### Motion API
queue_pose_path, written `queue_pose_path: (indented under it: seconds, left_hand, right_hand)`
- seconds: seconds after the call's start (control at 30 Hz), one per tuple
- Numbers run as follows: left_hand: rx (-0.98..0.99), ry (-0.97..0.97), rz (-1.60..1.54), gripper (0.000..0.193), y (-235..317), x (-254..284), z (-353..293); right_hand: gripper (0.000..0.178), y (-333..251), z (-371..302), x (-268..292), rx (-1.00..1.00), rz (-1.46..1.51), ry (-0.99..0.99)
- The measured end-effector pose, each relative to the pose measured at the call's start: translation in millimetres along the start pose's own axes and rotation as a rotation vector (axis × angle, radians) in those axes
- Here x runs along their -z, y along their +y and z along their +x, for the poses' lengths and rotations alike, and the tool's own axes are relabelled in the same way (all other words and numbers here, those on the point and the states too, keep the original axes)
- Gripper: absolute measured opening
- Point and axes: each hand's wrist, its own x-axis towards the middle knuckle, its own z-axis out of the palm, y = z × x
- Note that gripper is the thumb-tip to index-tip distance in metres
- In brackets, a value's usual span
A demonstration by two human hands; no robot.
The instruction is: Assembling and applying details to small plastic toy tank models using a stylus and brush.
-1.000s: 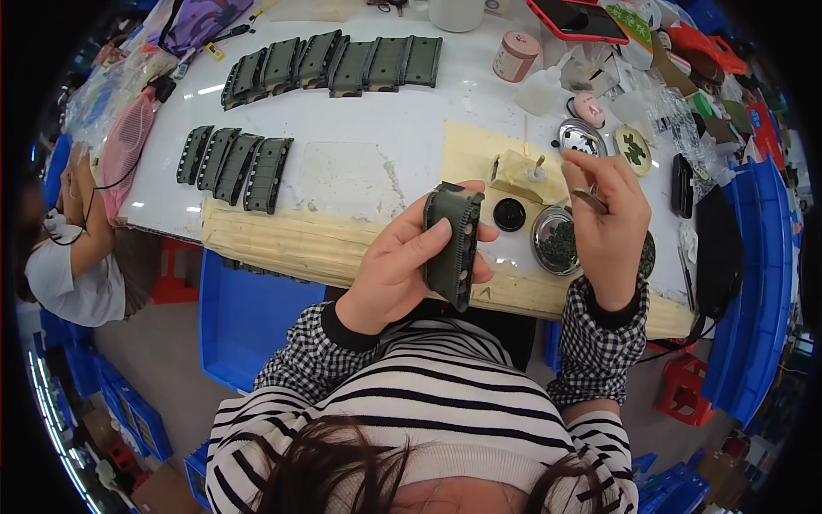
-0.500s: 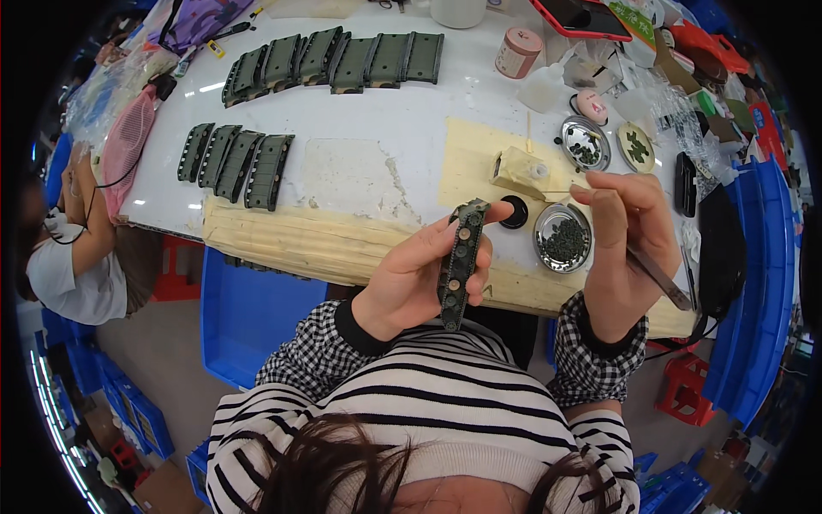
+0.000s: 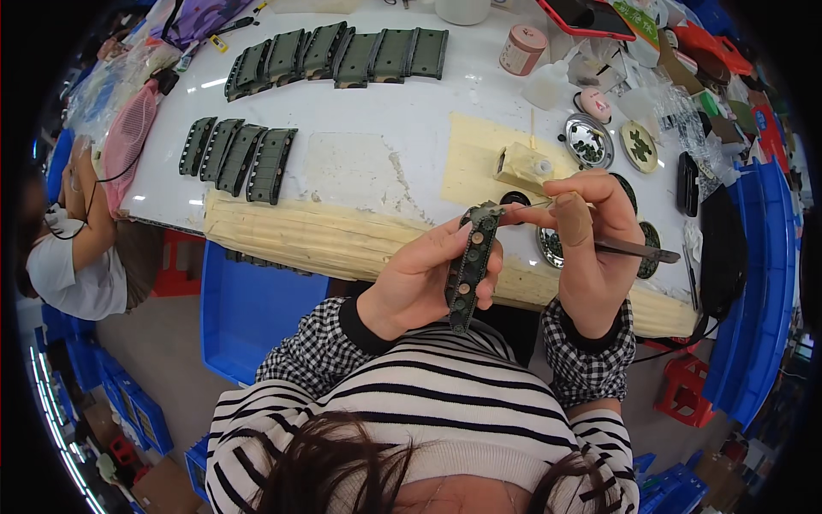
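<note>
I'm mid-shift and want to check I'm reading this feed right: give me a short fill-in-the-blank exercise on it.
1. The studded green piece is held in the person's ____ hand.
2. The flat metal tool sticks out of the ____ hand.
3. The nearer row on the white table counts ____ green pieces.
4. The bin beside the left sleeve is ____.

Missing words: left; right; four; blue.

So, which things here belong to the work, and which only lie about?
Likely for the work:
green studded piece, in the left hand
dark tool, in the right hand
metal dish of small dark pieces
similar green pieces

Probably just lying about:
pink canister
red-edged phone
pink mesh bag
</note>
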Motion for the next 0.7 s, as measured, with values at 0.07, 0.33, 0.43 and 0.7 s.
queue_pose_path:
  seconds: [0.07,0.33,0.43,0.7]
  left_hand:
    - [-0.006,0.04,0.045,0.054,0,-4,0]
    - [-0.026,0.093,0.12,0.059,0,-10,0]
    - [-0.007,0.116,0.109,0.058,2,-11,0]
    - [-0.063,0.126,0.115,0.055,16,-20,-5]
  right_hand:
    - [0.013,1,1,1,0.01,-0.015,-0.008]
    - [0.013,1,1,-1,-0.007,0.011,-0.009]
    - [0.014,1,2,-2,-0.007,0.018,0.016]
    - [0.008,16,19,33,0.152,-0.601,0.245]
